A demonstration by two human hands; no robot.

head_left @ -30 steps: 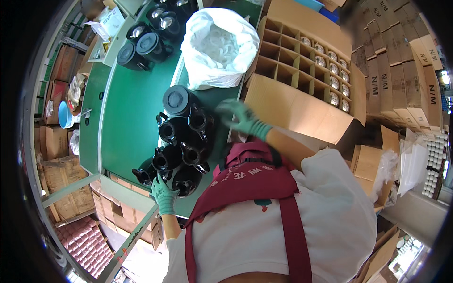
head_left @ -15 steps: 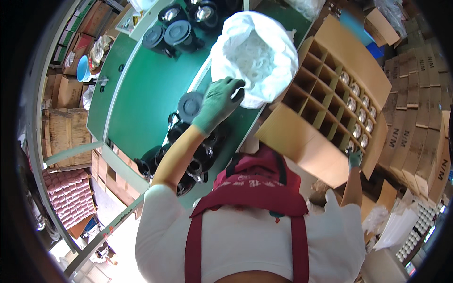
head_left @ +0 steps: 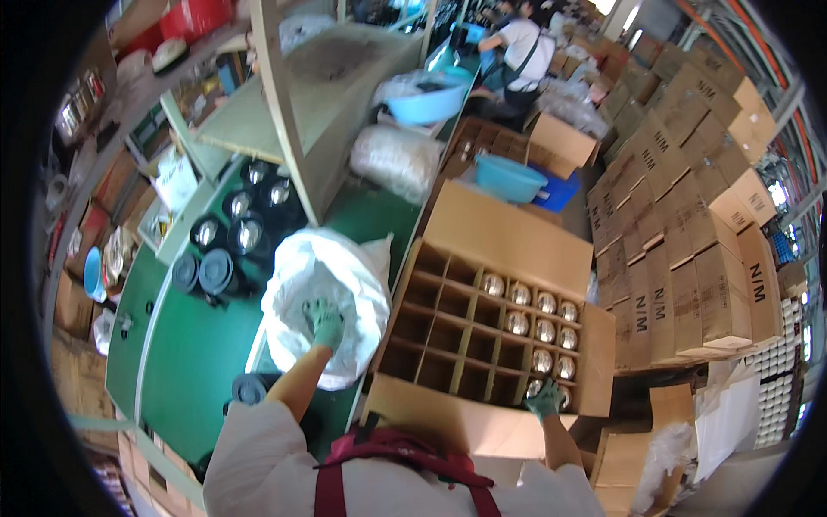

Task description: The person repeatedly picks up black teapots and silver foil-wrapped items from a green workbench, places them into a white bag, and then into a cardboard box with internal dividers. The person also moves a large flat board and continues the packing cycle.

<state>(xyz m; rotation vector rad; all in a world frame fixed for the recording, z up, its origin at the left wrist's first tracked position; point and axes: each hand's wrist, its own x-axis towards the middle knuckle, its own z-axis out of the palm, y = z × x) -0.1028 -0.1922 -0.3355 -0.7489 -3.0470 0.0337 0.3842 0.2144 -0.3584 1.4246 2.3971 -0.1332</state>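
Note:
My left hand [head_left: 324, 324], in a green glove, reaches down into a white plastic sack [head_left: 372, 297] on the green bench. Its fingers look spread over pale translucent rings inside, though the tips are hard to make out. My gloved right hand [head_left: 544, 399] is at the near right corner of a partitioned cardboard box [head_left: 482, 431]. There its fingers curl over a silver, round-ended flask liner [head_left: 534, 388] standing in a compartment. More silver liners [head_left: 543, 331] fill the right-hand compartments, while those on the left hold none.
Black jugs [head_left: 245, 234] stand on the green bench [head_left: 185, 345] beyond the sack, with a dark round lid [head_left: 250, 389] nearer me. Stacked cartons [head_left: 663, 293] rise at right. Blue basins [head_left: 508, 178] sit farther off, and another person [head_left: 521, 56] works at the back.
My left hand has gone from the sack's near rim down into it. The view has shifted, showing more of the far workshop. My right hand stays at the same corner of the box.

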